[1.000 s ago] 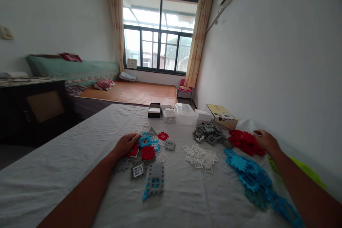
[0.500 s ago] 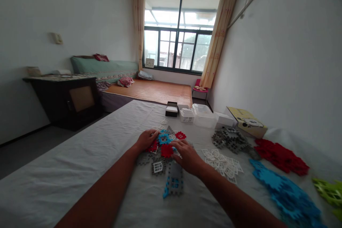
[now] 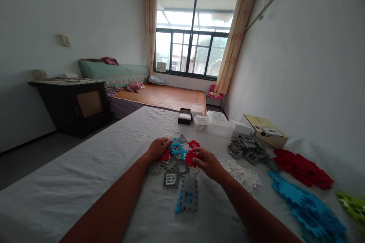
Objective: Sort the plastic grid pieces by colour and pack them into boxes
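A flat assembly of interlocking plastic tiles [image 3: 178, 155], grey, red, blue and white, lies on the white cloth in front of me. My left hand [image 3: 158, 148] rests on its left edge, fingers curled over a red tile. My right hand [image 3: 207, 162] pinches a red tile [image 3: 190, 157] at the assembly's right side. A small grey and blue tile house [image 3: 188, 198] lies nearer to me.
Sorted tile piles lie to the right: white [image 3: 242, 176], grey [image 3: 246, 149], red [image 3: 303, 169], blue [image 3: 308, 207], green [image 3: 352, 205]. Boxes and a clear tub [image 3: 218, 123] stand at the table's far end. A dark cabinet [image 3: 74, 106] is at left.
My right hand left the red pile at the right, came across to the assembly and now pinches a red tile there. My left hand stayed put. The view swung left.
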`<state>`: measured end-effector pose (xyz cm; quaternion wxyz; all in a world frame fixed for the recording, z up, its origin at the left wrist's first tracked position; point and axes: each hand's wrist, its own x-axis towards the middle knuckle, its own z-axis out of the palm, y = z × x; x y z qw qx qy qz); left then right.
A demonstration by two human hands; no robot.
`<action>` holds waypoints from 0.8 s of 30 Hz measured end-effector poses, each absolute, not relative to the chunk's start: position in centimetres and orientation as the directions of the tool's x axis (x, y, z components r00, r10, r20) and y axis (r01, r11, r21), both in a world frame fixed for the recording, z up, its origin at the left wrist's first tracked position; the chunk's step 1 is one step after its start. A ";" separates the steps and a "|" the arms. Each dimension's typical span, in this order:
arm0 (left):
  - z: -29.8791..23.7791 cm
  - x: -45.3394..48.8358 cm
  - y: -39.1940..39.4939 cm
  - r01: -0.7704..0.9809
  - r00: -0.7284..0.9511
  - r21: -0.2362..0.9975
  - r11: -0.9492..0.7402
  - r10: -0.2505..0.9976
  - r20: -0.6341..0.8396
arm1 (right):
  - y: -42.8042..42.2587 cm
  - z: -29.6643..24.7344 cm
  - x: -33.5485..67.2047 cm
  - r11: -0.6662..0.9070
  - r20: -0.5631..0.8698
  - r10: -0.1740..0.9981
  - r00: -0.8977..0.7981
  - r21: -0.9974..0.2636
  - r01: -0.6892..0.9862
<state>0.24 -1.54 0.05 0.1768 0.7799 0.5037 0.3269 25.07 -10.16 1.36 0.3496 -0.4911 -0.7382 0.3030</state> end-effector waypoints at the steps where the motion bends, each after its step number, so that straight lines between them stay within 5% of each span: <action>1: 0.1 0.2 -1.5 0.670 0.281 0.604 -0.432 0.900 0.333 | -10.1 1.4 25.6 0.303 0.161 0.939 -0.305 -0.806 0.509; 4: 0.1 0.2 -1.5 0.670 0.283 0.607 -0.427 0.903 0.322 | -10.4 2.2 27.5 0.308 0.071 0.915 -0.397 -0.759 0.574; 9: -0.1 0.2 -1.2 0.667 0.281 0.619 -0.414 0.910 0.306 | -12.3 3.8 29.9 0.421 0.154 0.904 -0.399 -0.481 0.769; 24: -0.4 -0.3 -0.4 0.656 0.355 0.582 -0.481 0.877 0.324 | -18.6 4.3 30.4 0.393 0.118 0.919 -0.376 -0.222 0.892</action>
